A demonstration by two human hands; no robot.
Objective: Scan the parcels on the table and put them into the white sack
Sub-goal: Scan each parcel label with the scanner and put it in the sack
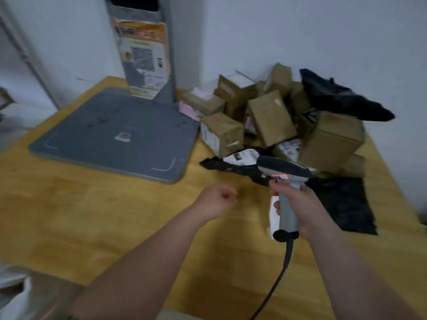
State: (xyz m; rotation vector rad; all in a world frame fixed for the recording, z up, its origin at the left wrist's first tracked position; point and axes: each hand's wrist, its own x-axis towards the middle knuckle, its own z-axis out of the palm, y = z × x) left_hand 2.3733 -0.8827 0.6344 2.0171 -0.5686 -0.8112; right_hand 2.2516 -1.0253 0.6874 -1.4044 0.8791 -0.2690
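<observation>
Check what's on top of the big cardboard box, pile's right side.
A crumpled black bag lies across the rear top edge of the big box. Whatever sits beneath the bag is covered.

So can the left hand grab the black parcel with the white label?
Probably yes: the left hand holds nothing, and only bare table lies between it and the black parcel.

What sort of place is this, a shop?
Most likely a small parcel-handling station, such as a courier pickup point. A heap of labelled cardboard parcels sits on the wooden table, the right hand holds a corded barcode scanner, and a grey platform with an upright post stands beside them.
</observation>
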